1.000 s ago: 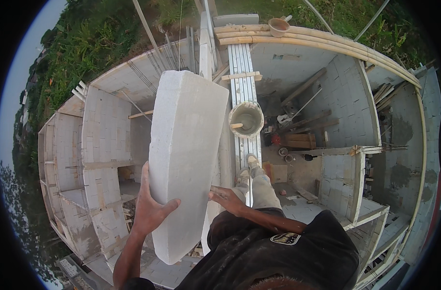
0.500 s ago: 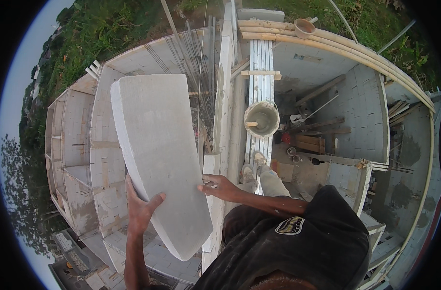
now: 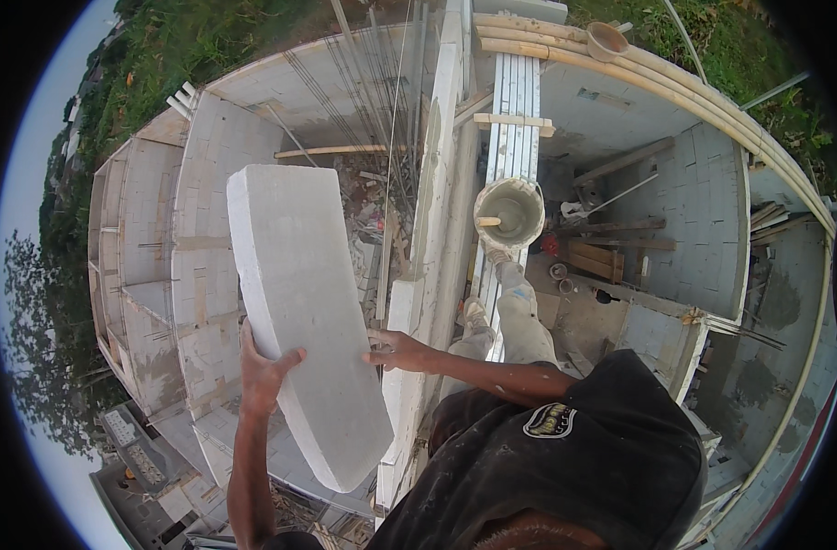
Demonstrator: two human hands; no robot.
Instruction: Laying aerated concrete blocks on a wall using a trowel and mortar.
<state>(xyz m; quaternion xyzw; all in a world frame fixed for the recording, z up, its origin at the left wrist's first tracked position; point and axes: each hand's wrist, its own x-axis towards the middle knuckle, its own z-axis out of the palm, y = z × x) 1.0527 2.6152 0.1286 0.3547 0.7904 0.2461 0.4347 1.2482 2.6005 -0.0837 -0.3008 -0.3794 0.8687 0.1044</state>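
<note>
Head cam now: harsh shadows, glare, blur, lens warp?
Head view: soft, diffuse daylight, no hard cast shadow on the block, its left side brighter than its broad face; head view: no strong glare; head view: left hand and right hand reasonably clear, no obvious motion blur; head view: fisheye warp bends the bamboo poles, corners black.

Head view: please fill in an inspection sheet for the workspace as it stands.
Surface: metal planks beside the wall; shoes on them.
Job's things: white block, held in both hands; bucket with a wooden handle inside, on the planks.
Clutter: bowl on the poles; boards lower down at right.
Hands: left hand grips the block's left side; right hand holds its right edge.
Cables: thin line left of the wall; string or cable unclear.
Surroundings: pale room walls, greenery beyond.
</note>
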